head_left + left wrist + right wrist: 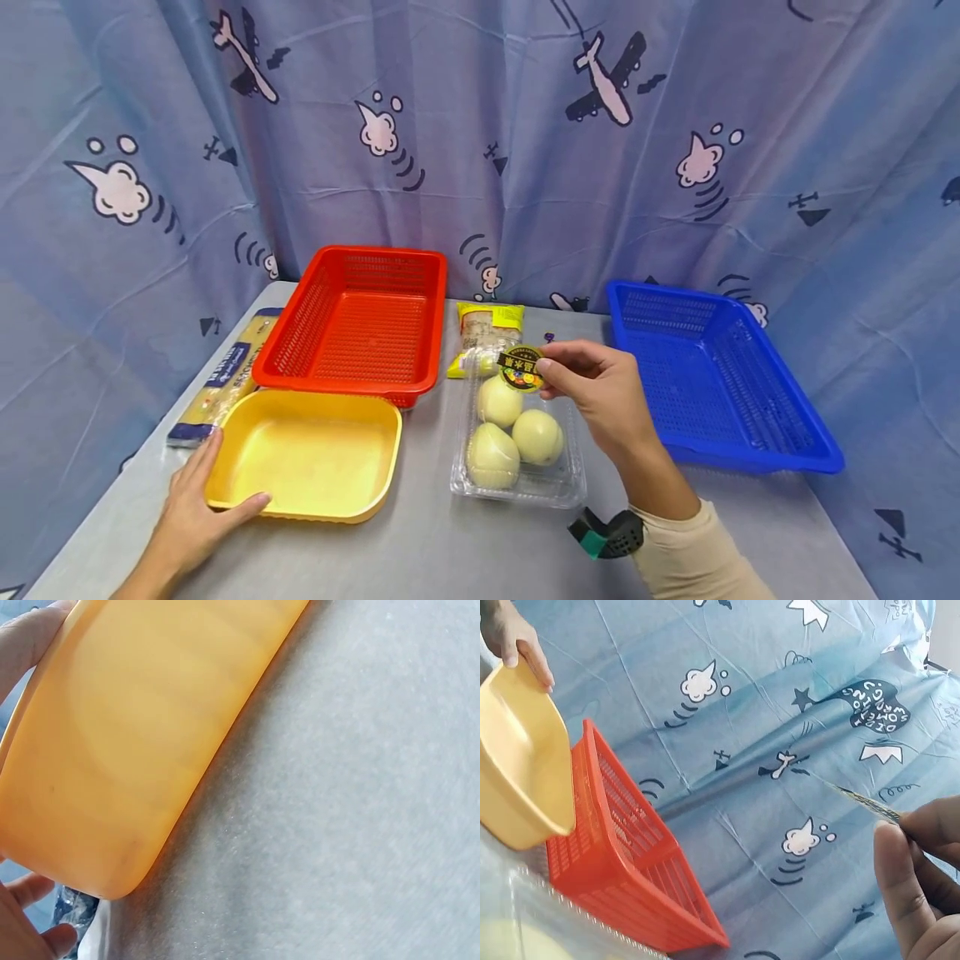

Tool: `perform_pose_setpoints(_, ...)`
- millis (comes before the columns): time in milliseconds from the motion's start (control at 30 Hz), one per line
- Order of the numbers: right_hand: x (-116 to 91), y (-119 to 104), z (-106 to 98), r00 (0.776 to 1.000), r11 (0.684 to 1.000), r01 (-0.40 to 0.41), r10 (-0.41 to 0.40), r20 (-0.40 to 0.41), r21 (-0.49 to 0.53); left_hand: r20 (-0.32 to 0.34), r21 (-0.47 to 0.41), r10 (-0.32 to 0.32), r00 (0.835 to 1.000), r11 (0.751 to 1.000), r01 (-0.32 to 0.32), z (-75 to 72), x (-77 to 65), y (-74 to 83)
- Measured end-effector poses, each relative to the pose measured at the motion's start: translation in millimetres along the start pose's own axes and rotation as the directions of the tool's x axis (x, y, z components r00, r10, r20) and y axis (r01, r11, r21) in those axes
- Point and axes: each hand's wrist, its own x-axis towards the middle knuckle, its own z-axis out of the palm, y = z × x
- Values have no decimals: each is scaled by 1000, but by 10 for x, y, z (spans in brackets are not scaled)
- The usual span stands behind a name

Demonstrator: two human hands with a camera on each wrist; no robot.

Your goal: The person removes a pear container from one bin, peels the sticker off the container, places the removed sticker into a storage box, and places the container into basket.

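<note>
My right hand [600, 383] pinches a round black-and-yellow sticker [521, 368] between thumb and fingertips. It is held up over the far end of a clear plastic box [517, 497], and in the right wrist view the sticker [866, 801] shows nearly edge-on. Inside that box are several pale green round fruits [492, 455]. At the left, my left hand [189, 504] rests on the near left corner of a yellow plastic basin [303, 513]. Its thumb lies over the near rim, and its straight fingers extend along the left side. The basin's bottom shows bare.
Behind the basin stands a red basket [438, 333]; a blue basket [817, 446] is at the right. A long yellow-and-blue packet [225, 371] lies at the left edge of the table [420, 550]. A yellow-edged packet [491, 327] lies behind the clear box. A patterned curtain [480, 150] hangs behind.
</note>
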Motion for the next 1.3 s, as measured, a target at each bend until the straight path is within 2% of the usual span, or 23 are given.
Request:
perform_pose_setpoints(333, 39, -3, 211, 999, 1000, 5, -6, 33, 30, 16, 8, -12, 1000, 1000, 12, 7, 13, 2)
perform_pose_setpoints(767, 120, 18, 528, 996, 986, -19, 6, 84, 164, 21, 2, -22, 1000, 1000, 22, -3, 23, -13)
perform_pose_setpoints(1100, 179, 87, 733, 992, 980, -57, 35, 119, 190, -1, -19, 38, 999, 999, -38, 16, 6, -22)
perform_pose_setpoints(1300, 203, 134, 842, 989, 978, -53, 24, 144, 200, 26, -19, -4, 1000, 1000, 4, -5, 15, 1)
